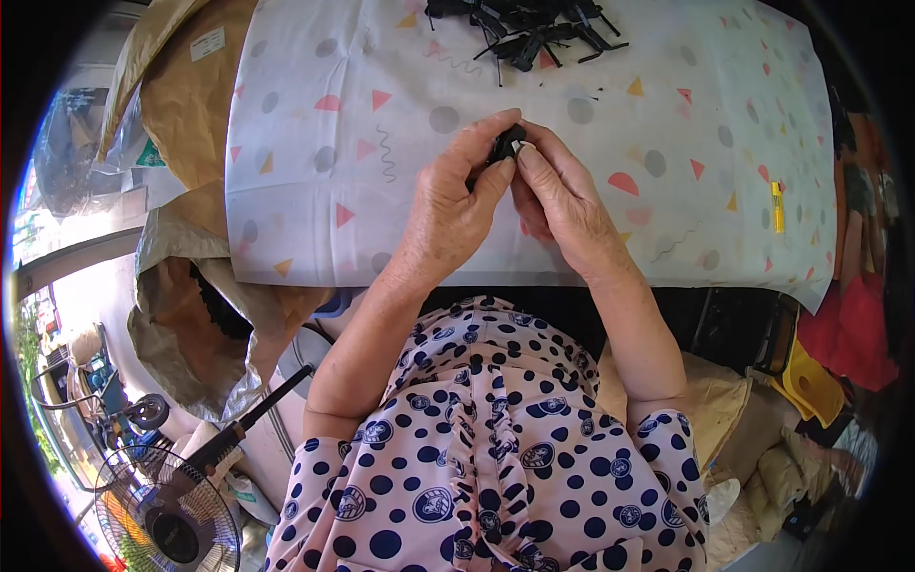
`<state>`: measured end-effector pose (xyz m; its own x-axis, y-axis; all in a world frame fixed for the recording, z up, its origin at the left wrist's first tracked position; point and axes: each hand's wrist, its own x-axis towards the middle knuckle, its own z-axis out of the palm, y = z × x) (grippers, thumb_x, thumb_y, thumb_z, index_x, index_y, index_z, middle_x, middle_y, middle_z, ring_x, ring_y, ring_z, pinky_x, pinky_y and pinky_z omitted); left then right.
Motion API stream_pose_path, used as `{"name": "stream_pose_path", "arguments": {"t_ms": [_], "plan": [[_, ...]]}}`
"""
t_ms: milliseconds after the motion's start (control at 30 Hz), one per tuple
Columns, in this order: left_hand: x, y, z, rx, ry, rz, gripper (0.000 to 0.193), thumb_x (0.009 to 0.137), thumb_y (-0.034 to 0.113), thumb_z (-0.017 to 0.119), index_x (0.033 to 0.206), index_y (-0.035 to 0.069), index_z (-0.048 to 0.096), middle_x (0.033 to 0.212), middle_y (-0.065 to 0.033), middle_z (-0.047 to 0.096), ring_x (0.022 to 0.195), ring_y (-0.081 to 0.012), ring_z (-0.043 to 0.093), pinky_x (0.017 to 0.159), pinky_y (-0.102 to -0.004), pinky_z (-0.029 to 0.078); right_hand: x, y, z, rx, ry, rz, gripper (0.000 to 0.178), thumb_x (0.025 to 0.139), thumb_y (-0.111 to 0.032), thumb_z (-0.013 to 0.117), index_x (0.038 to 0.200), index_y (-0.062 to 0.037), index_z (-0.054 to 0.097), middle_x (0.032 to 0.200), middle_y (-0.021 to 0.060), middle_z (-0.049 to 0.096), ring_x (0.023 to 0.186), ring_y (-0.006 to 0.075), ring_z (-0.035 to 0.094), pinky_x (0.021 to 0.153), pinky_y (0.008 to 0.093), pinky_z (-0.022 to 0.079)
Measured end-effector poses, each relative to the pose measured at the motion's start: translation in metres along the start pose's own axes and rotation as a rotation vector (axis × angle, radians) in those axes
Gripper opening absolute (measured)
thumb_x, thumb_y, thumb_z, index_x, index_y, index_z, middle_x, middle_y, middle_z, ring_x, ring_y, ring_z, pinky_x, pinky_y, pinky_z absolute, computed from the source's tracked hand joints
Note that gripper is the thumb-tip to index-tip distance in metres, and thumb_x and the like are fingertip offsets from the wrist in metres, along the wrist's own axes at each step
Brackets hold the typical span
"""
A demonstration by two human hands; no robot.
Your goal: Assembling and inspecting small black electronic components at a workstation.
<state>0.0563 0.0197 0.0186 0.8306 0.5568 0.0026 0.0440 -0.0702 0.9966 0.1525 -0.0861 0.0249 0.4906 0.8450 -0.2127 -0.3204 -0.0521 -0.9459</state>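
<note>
Both hands meet over the middle of the surface point(315, 191), which is covered by a white cloth printed with grey dots and pink and yellow triangles. The left hand point(456, 205) is curled, its thumb and fingers pinching a small black plastic part point(505, 143) from the left side. The right hand point(558, 195) closes on the same part from the right, its thumb tip pressed against the piece and its fingers folded beneath. The part sits between the two sets of fingertips, held just above the cloth; only its top shows, with a small pale spot at the edge by the right thumb.

At the far edge of the surface lies a loose pile of black plastic parts point(529, 33), well apart from the hands. A small yellow tube-like object point(778, 206) lies on the cloth far to the right. To the left of the surface stand brown paper sacks point(186, 105), and a standing fan point(167, 520) is on the floor at the lower left
</note>
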Motion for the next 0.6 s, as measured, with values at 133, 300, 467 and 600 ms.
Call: {"name": "stream_pose_path", "arguments": {"t_ms": [133,300,467,600], "plan": [[-0.005,0.004,-0.001,0.016,0.001,-0.026,0.040,0.089,-0.003,0.054,0.128,0.005,0.052,0.097,-0.0064,0.062,0.086,-0.0105,0.056,0.079,-0.0241,0.047,-0.001,0.003,0.003,0.063,-0.006,0.041,0.036,0.100,-0.033,0.044,0.123,-0.0047,0.048,0.059,-0.0064,0.037,0.046,0.0025,0.029,0.040,0.0193,0.027],[-0.013,0.001,-0.002,0.099,0.067,0.086,0.037,0.088,-0.003,0.055,0.124,0.006,0.056,0.091,-0.0096,0.064,0.078,-0.0117,0.058,0.073,-0.0250,0.048,-0.005,0.003,0.014,0.138,-0.010,0.057,0.032,0.100,-0.030,0.045,0.123,-0.0080,0.048,0.058,-0.0074,0.036,0.045,0.0021,0.027,0.038,0.0188,0.023],[-0.015,0.000,-0.010,0.260,0.225,0.224,0.035,0.085,-0.002,0.057,0.119,0.005,0.059,0.085,-0.0163,0.066,0.067,-0.0220,0.062,0.066,-0.0299,0.050,0.005,-0.001,0.027,0.144,-0.081,0.127,0.030,0.099,-0.029,0.047,0.122,-0.0112,0.050,0.058,-0.0084,0.036,0.043,0.0018,0.028,0.037,0.0188,0.023],[-0.031,-0.007,-0.041,0.419,0.283,0.393,0.031,0.083,0.001,0.058,0.114,0.007,0.061,0.085,-0.0185,0.066,0.071,-0.0349,0.063,0.065,-0.0352,0.051,0.012,0.002,0.037,-0.272,-0.169,-0.053,0.028,0.098,-0.029,0.048,0.119,-0.0120,0.055,0.058,-0.0087,0.037,0.044,0.0013,0.031,0.038,0.0187,0.024]]}}
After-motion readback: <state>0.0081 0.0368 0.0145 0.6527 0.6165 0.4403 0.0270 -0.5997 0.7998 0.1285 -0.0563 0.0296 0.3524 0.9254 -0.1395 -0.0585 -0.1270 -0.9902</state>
